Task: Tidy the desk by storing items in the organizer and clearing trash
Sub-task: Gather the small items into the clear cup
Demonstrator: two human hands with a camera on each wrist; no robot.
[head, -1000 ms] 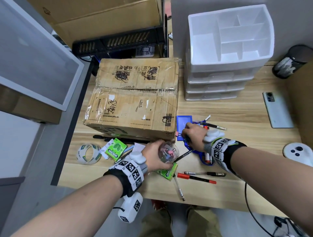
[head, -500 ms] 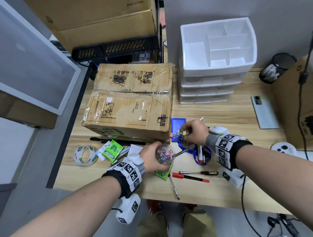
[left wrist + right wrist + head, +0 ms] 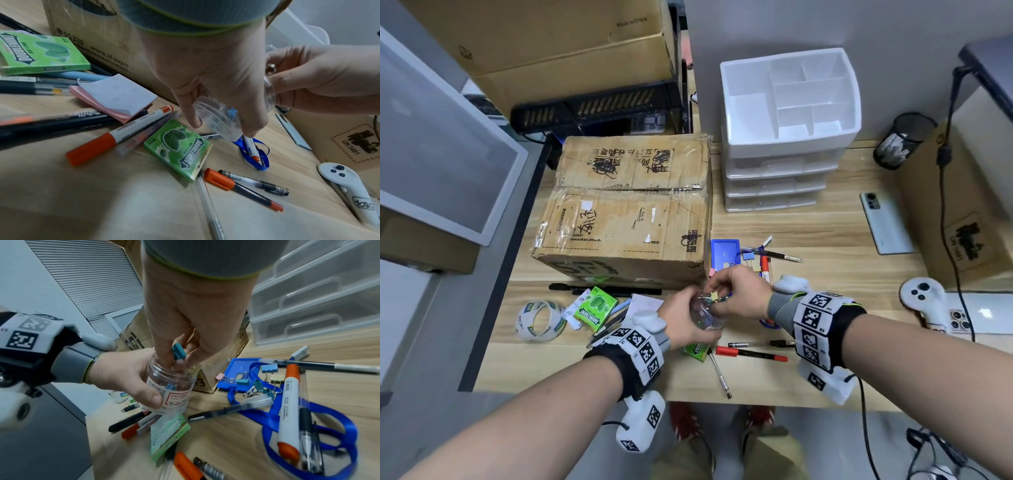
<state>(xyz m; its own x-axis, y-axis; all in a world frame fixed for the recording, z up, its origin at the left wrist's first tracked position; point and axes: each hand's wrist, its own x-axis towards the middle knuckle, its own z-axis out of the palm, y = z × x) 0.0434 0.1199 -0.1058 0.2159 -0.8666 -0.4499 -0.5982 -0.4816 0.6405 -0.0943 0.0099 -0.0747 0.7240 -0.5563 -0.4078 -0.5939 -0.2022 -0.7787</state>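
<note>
Teal binder clip [image 3: 178, 352] half hidden between right hand [image 3: 191, 318] fingers above clear jar [image 3: 170, 386]

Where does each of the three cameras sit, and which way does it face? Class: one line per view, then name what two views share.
Head: worn on the head, looking down at the desk; both forearms show.
Left wrist: on the left wrist, looking along the left hand gripping the clear jar.
Right wrist: on the right wrist, looking along the right hand pinching a teal binder clip at the jar's mouth.
Shared: both wrist views show the jar and both hands.
</note>
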